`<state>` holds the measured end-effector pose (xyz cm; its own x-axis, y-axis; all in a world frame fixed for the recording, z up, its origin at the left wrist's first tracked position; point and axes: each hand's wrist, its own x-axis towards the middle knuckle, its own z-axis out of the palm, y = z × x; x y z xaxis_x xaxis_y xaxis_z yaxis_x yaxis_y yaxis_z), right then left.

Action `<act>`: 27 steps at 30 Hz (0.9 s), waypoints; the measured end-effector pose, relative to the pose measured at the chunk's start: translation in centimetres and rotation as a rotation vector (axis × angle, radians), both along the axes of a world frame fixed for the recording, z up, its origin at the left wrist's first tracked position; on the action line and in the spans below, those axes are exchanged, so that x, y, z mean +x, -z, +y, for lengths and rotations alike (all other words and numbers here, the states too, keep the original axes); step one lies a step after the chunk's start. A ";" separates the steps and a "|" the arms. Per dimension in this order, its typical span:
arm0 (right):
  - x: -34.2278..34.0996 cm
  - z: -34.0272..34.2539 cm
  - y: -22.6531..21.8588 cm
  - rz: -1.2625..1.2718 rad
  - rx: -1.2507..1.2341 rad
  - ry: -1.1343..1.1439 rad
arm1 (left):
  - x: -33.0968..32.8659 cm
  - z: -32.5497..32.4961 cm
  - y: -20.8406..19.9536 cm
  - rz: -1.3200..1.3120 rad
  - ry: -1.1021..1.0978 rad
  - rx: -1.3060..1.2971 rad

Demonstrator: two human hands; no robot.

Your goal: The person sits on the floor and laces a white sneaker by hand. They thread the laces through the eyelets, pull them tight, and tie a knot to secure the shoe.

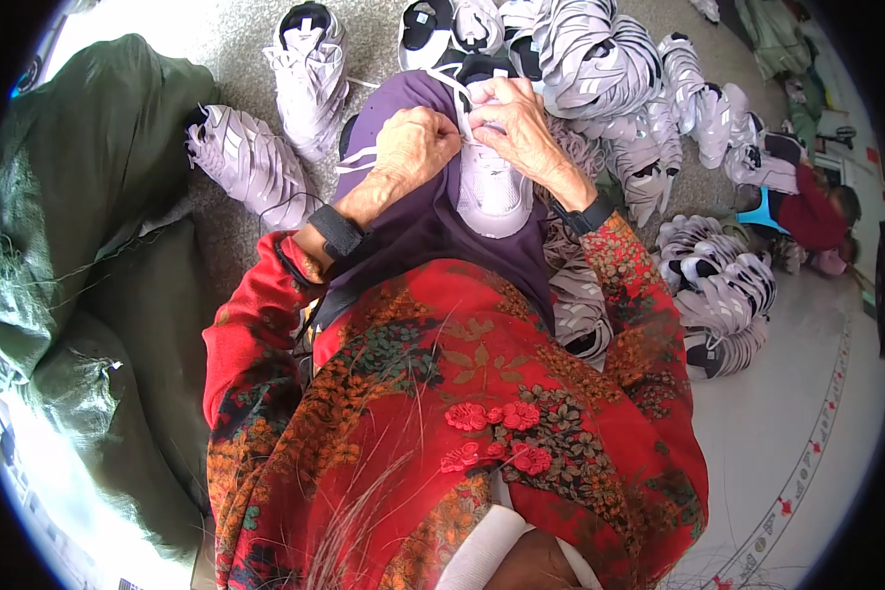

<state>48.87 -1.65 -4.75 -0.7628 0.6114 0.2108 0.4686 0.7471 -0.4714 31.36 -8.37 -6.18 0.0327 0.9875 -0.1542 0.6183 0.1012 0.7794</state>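
Observation:
A pale lilac sneaker (495, 202) rests on my purple-trousered lap, its toe toward me. My left hand (418, 147) is closed at the shoe's left side, pinching a white shoelace (359, 159) whose loose ends trail out to the left. Over the lacing, my right hand (509, 123) is closed too, with thumb and fingers pinched on the lace near the tongue. The exact spot where the right fingertips grip is partly hidden. Another strand of lace loops above the shoe, between the hands.
Stacks of similar sneakers (600, 59) lie beyond my knees, with more sneakers (718, 285) piled at the right. Laced sneakers (310, 79) stand at the far left. Big green sacks (108, 197) fill the left side. Someone in a dark red top (816, 211) is at the far right.

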 end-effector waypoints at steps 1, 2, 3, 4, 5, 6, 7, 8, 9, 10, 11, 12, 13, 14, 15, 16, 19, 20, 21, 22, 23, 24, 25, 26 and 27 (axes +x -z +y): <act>0.0 0.1 0.0 0.003 0.001 -0.010 | 0.1 0.1 0.0 -0.005 -0.010 0.009; 0.0 0.1 0.0 0.018 0.000 -0.010 | 0.3 0.2 -0.1 0.043 -0.005 0.021; 0.1 0.0 0.1 0.033 -0.002 -0.010 | 0.5 0.2 -0.2 0.091 0.001 0.033; 0.1 -0.1 0.2 0.048 -0.004 -0.012 | 0.6 0.2 -0.3 0.139 0.006 0.044; 0.0 -0.1 0.2 0.047 -0.004 -0.005 | 0.9 0.0 0.6 0.211 0.017 0.309; -0.1 -0.2 0.2 0.045 -0.004 0.000 | 1.0 0.0 1.1 0.237 0.032 0.346; -0.1 -0.3 0.2 0.042 -0.004 0.009 | 1.1 0.1 1.3 0.261 0.051 0.384; -0.1 -0.4 0.2 0.046 -0.004 0.020 | 1.1 0.3 1.4 0.285 0.069 0.422; -0.2 -0.4 0.3 0.050 -0.003 0.031 | 1.1 0.3 1.5 0.290 0.063 0.436; -0.1 -0.5 0.4 0.054 -0.005 0.041 | 0.9 0.3 1.5 0.271 0.047 0.457; -0.1 -0.6 0.5 0.052 -0.003 0.044 | 0.6 0.2 1.5 0.252 0.031 0.478; 0.0 -0.6 0.6 0.051 -0.001 0.047 | 0.3 0.2 1.4 0.233 0.016 0.498; 0.0 -0.8 0.6 0.049 -0.002 0.049 | 0.1 0.1 0.7 0.248 -0.010 0.471; 0.0 -0.8 0.6 0.052 -0.003 0.046 | -0.1 0.0 0.9 0.223 0.024 0.466; -0.1 -0.8 0.5 0.054 -0.004 0.044 | -0.3 0.1 1.3 0.197 0.057 0.460; -0.1 -0.7 0.4 0.058 -0.005 0.040 | -0.3 0.2 1.7 0.172 0.089 0.455; -0.3 -0.7 0.5 0.049 0.002 0.042 | -0.1 0.1 2.3 0.176 0.107 0.443; -0.3 -0.6 0.6 0.046 0.003 0.040 | -0.1 0.0 2.2 0.170 0.107 0.440; -0.4 -0.6 0.6 0.007 0.026 0.040 | -0.2 0.1 2.2 0.184 0.115 0.443; -0.5 -0.7 0.5 -0.032 0.035 0.043 | -0.2 0.1 2.3 0.198 0.121 0.445; -0.8 -0.8 0.2 -0.072 0.043 0.046 | -0.3 0.1 2.4 0.212 0.127 0.447; -0.9 -0.8 0.0 -0.112 0.052 0.050 | -0.4 0.1 2.5 0.231 0.140 0.481; -1.0 -0.7 -0.2 -0.193 0.135 -0.002 | -0.4 0.1 2.6 0.248 0.151 0.514; -0.9 -0.6 -0.4 -0.209 0.276 -0.037 | -0.4 0.0 2.7 0.264 0.162 0.547; -0.9 -0.5 -0.6 -0.223 0.416 -0.073 | -0.5 -0.2 2.7 0.288 0.184 0.556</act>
<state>47.95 -2.14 -4.10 -0.8552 0.4527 0.2524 0.4633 0.8860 -0.0193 30.84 -8.55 -8.93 0.2429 0.9045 0.3506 0.7789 -0.3973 0.4853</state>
